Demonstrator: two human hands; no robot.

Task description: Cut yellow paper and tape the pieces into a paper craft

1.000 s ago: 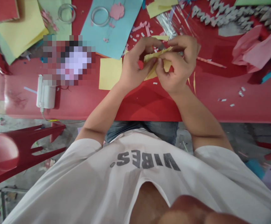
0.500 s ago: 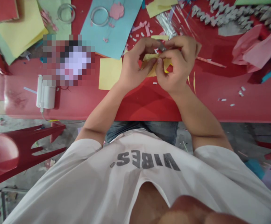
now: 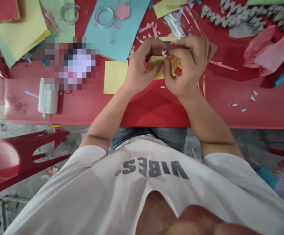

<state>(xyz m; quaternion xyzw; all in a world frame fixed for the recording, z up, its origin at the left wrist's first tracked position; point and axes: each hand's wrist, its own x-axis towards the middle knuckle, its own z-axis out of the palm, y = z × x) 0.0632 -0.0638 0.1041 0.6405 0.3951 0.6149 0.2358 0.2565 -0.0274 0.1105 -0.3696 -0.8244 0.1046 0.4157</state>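
Note:
My left hand (image 3: pixel 142 67) and my right hand (image 3: pixel 187 65) meet above the red table, and both pinch a folded piece of yellow paper (image 3: pixel 163 64). Their fingers hide much of it. A small grey metal tip (image 3: pixel 168 46) shows between my fingers at the top, too small to name. Just left of my left hand lies a flat yellow paper square (image 3: pixel 115 77). A light blue card (image 3: pixel 115 31) lies above it, carrying a clear ring (image 3: pixel 104 17) and a pink paper cutout (image 3: pixel 122 11).
Paper scraps dot the red table (image 3: pixel 154 107). A white cylindrical device (image 3: pixel 48 101) with a cable stands at left, beside a pixelated patch. Pink tissue paper (image 3: pixel 270 49) lies at right. A red plastic chair (image 3: pixel 22 156) stands on the concrete floor below the table edge.
My right hand has shifted slightly up and to the right. The yellow paper between my hands now sits a little higher and looks more tightly gathered.

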